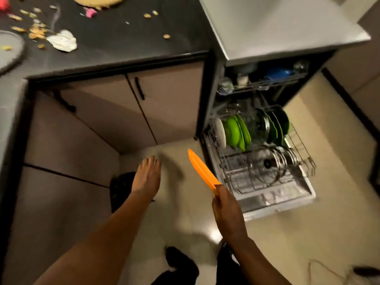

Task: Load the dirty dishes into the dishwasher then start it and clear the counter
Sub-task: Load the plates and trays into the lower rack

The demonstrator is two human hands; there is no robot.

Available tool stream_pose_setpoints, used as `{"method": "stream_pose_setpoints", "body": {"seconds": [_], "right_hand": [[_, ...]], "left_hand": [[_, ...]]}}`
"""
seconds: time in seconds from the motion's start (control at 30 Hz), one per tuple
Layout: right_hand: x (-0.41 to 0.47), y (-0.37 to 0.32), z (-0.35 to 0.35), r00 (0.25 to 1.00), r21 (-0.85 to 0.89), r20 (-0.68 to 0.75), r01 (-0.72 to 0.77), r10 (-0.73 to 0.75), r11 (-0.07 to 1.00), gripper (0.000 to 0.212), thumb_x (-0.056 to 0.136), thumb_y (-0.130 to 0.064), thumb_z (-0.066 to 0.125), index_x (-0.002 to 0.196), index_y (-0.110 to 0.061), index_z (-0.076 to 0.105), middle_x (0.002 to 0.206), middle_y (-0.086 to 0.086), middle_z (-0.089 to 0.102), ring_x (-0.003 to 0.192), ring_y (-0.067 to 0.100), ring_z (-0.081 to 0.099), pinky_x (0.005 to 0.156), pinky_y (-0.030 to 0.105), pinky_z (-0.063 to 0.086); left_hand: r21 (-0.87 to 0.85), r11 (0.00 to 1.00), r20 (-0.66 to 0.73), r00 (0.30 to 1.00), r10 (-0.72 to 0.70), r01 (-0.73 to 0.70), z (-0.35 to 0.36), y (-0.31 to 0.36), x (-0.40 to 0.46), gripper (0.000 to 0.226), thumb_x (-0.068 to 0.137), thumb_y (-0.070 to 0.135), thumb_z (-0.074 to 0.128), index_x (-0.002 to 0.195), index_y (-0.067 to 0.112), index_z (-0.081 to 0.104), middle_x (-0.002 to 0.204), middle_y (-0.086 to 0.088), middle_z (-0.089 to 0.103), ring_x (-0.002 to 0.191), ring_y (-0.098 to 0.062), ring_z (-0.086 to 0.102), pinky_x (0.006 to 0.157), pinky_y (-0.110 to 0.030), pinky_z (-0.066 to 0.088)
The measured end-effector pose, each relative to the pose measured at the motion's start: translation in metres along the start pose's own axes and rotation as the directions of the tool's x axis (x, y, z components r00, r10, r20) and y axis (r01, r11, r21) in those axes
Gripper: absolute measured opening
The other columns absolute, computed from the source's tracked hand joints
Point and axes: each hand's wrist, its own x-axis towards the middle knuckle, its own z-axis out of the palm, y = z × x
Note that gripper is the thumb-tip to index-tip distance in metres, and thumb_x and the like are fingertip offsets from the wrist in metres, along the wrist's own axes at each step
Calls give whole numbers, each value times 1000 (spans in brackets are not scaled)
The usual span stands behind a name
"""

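Note:
My right hand (226, 210) grips the handle of an orange knife (200, 168), blade pointing up and away, just left of the open dishwasher (218, 83). Its lower rack (306, 159) is pulled out over the lowered door and holds a white plate (220, 132), green plates (236, 133) and glass lids (267, 163). The upper rack (273, 81) holds cups and a blue item. My left hand (147, 174) hangs over the floor with straight fingers and holds nothing. The dark counter (123, 38) at top left carries crumbs, a crumpled white napkin (62, 41) and a grey plate (9, 50).
Beige cabinet doors (168, 99) with black handles stand below the counter. A round tan mat (98, 0) and pink scraps (90, 12) lie at the counter's far edge. A dark object (120, 189) sits on the tiled floor near my left hand.

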Motion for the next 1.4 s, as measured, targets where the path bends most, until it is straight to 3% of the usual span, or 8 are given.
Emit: {"method": "stream_pose_setpoints", "body": {"seconds": [0.1,0.23,0.6,0.73,0.83,0.93,1.27,1.4], "right_hand": [[-19,51,-17,987,13,-13,-159,160,987,28,91,-4,60,101,-23,41,81,8,61,68,30,58,56,31,44],[-25,114,-34,954,72,28,-300,299,951,13,94,-8,53,105,-14,50,83,9,60,71,33,57,60,44,49],[20,242,-26,937,218,0,-340,348,915,23,97,-10,50,96,-29,37,68,-1,49,56,18,47,49,32,34],[56,282,15,945,300,13,-317,328,900,18,99,-11,47,97,-25,37,68,4,49,55,22,49,47,41,40],[81,309,52,946,306,13,-311,322,900,26,99,-12,47,95,-33,32,65,-4,47,54,11,50,44,27,37],[94,335,87,941,279,36,-332,336,901,29,98,-10,47,94,-34,31,66,-14,42,56,2,47,49,18,30],[113,368,137,914,131,179,-389,365,912,16,99,-8,42,115,-10,43,92,11,56,71,26,53,56,34,40],[101,382,138,887,175,192,-453,421,874,15,100,-10,44,115,-13,45,89,4,54,69,18,51,51,17,31]], "left_hand": [[-59,993,112,988,109,-102,29,68,11,40,91,22,60,126,9,47,136,-13,42,123,-33,42,97,-41,43],[-132,978,209,960,187,-162,64,146,17,52,94,29,58,137,10,38,146,-11,34,130,-31,36,102,-38,38],[-272,958,365,912,187,-88,160,275,87,70,93,28,61,149,8,23,157,-11,21,141,-28,26,111,-37,32],[-264,959,392,897,203,-101,207,300,151,85,94,32,59,154,9,4,162,-7,-4,149,-26,2,118,-44,24],[-219,968,416,886,207,-123,241,309,191,93,93,38,58,153,7,-6,161,-10,-11,148,-26,-11,121,-42,12],[-189,974,438,877,196,-123,270,311,208,100,91,42,61,152,6,-8,161,-12,-14,148,-28,-12,121,-41,10],[-161,975,300,933,197,-154,302,310,194,109,84,39,69,152,8,-11,159,-11,-20,149,-23,-8,120,-37,17],[-134,980,322,929,185,-148,302,316,194,109,84,38,68,152,6,-11,159,-14,-18,149,-26,-6,120,-41,17]]}}
